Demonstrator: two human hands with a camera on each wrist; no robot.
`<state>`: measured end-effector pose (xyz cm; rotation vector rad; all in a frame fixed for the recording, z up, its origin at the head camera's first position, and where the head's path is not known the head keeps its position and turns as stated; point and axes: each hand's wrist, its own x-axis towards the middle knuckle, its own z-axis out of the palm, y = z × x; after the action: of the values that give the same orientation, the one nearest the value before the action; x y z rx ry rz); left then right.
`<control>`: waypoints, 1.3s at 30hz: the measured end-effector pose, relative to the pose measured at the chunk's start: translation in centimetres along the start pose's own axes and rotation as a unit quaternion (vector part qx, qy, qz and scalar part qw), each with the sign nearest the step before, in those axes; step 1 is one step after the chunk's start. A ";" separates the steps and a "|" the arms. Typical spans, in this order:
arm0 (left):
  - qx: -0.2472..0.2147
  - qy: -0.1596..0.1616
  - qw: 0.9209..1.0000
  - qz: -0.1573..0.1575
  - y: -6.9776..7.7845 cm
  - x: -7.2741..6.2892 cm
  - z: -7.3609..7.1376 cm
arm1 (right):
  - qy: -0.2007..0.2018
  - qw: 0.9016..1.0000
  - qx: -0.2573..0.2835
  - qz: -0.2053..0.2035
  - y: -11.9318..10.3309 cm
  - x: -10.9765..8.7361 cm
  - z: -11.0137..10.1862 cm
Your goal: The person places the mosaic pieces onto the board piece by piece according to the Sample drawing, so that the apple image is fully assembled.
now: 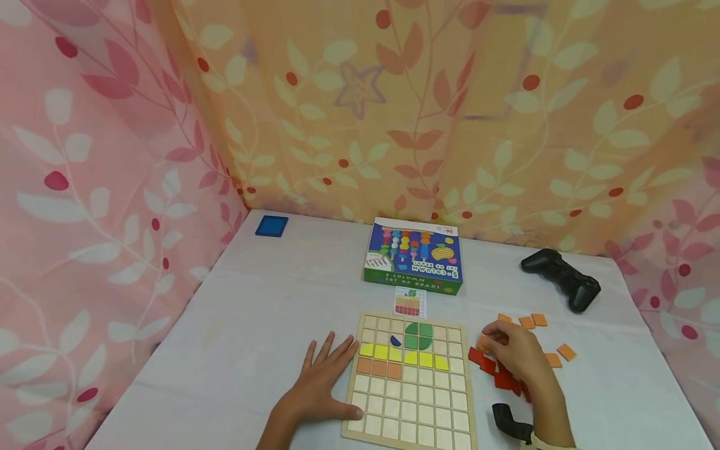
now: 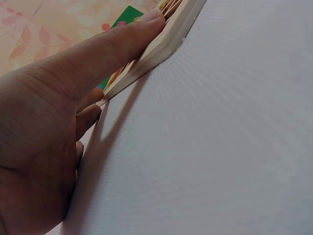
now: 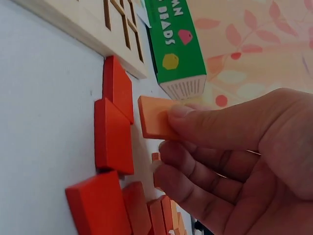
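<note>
A wooden grid board [image 1: 394, 406] lies on the white table, with green quarter-round tiles [image 1: 419, 336], a row of yellow tiles [image 1: 380, 352], several orange tiles [image 1: 379, 369] and a dark blue piece [image 1: 395, 340] on it. My left hand [image 1: 320, 387] rests spread at the board's left edge; its thumb [image 2: 122, 41] lies on the rim. To the right of the board, my right hand [image 1: 514, 350] pinches an orange square tile [image 3: 156, 117] between thumb and fingers. Red tiles [image 3: 113, 137] lie below that hand, and loose orange tiles [image 1: 567, 352] are scattered around it.
Behind the board sit a small pattern card [image 1: 410, 303] and a blue and green bead-set box [image 1: 413, 255]. A black game controller [image 1: 561, 279] lies at the right. Far left is a blue square [image 1: 272, 226]. Patterned cloth hangs behind the table.
</note>
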<state>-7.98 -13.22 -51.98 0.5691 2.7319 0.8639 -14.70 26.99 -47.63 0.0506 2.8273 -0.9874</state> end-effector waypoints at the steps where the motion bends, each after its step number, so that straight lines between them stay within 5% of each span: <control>1: 0.000 0.002 1.000 0.002 0.0 0.0 0.0 | 0.000 1.000 0.006 -0.001 -0.1 0.0 0.1; 16: -0.002 -0.003 1.000 -0.012 -0.2 0.0 0.2 | -0.041 0.996 0.052 -0.052 -4.9 -0.1 4.5; 22: -0.009 -0.003 1.000 -0.012 -0.1 -0.1 0.2 | -0.086 0.978 0.073 -0.174 -7.3 -1.0 7.4; 27: -0.006 -0.006 1.000 -0.014 0.0 0.0 0.2 | -0.100 0.961 0.030 -0.255 -8.4 -1.7 8.8; 36: 0.003 -0.007 1.000 -0.017 0.0 0.1 0.2 | -0.102 0.965 -0.007 -0.240 -8.4 -1.9 8.5; 39: 0.002 -0.009 1.000 -0.019 0.0 0.1 0.3 | -0.085 0.976 -0.004 -0.202 -7.5 -1.4 7.4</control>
<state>-7.99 -13.05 -52.23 0.5211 2.7201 0.8401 -13.00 16.55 -48.47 -0.6025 2.7355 -0.9933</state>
